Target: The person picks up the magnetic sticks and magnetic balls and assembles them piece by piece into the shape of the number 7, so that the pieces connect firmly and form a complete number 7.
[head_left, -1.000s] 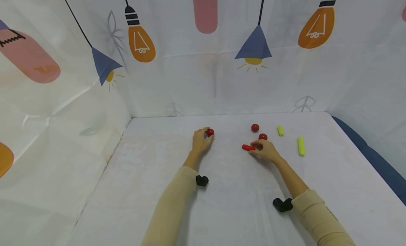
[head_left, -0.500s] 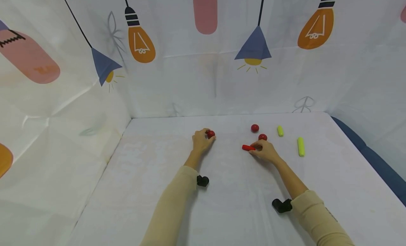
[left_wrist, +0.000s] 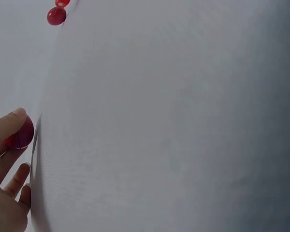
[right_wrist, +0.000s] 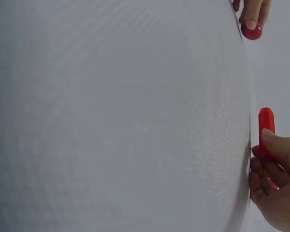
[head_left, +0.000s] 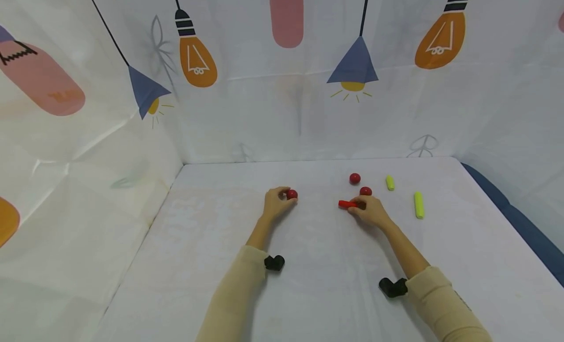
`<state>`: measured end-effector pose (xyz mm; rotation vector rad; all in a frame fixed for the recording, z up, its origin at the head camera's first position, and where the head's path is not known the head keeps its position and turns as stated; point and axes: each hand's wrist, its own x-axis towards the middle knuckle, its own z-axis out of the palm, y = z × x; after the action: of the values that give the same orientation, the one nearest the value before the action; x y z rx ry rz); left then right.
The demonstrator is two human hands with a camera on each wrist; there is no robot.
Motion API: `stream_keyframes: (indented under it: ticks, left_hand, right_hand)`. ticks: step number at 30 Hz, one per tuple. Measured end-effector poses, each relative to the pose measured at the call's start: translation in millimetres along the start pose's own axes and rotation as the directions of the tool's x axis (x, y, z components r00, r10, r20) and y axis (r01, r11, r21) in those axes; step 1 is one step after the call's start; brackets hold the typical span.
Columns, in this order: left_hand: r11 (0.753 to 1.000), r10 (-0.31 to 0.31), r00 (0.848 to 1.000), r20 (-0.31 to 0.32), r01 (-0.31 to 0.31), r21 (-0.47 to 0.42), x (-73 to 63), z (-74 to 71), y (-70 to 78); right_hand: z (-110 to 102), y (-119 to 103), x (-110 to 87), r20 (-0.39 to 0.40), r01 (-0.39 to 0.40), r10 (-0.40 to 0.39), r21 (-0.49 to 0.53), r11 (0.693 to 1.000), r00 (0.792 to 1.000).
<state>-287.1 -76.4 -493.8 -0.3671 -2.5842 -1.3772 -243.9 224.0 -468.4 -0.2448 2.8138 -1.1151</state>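
In the head view my left hand (head_left: 275,204) pinches a dark red ball (head_left: 292,194) between thumb and fingers, low over the white table. The left wrist view shows the thumb on that ball (left_wrist: 24,134), with the other fingers bent beneath. Further right, my right hand (head_left: 372,211) holds a short bright red stick (head_left: 347,204) by one end, its free end pointing left. From the right wrist view the stick (right_wrist: 266,121) looks faceted, under the thumb. A second red ball (head_left: 365,191) lies just behind the right hand, partly hidden by it. A third red ball (head_left: 354,179) sits further back.
Two yellow-green sticks, a short one (head_left: 390,183) and a longer one (head_left: 419,205), lie right of the right hand. Behind the white table (head_left: 317,283) hangs a curtain (head_left: 264,121) with printed lamps. Dark blue material (head_left: 520,214) shows past the right edge.
My left hand has come a little toward me with its red ball. The right hand stays nearly in place; the red stick in it has turned slightly.
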Motion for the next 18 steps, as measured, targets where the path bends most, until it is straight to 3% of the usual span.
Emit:
stream_keyframes:
  ticks: [18]
  left_hand:
    - [0.997,-0.061,0.994,0.094,0.066,-0.041,-24.1,-8.2,5.3]
  right_hand:
    - [7,-6,-0.4,-0.011,0.112,-0.111,0.104,0.988,0.994]
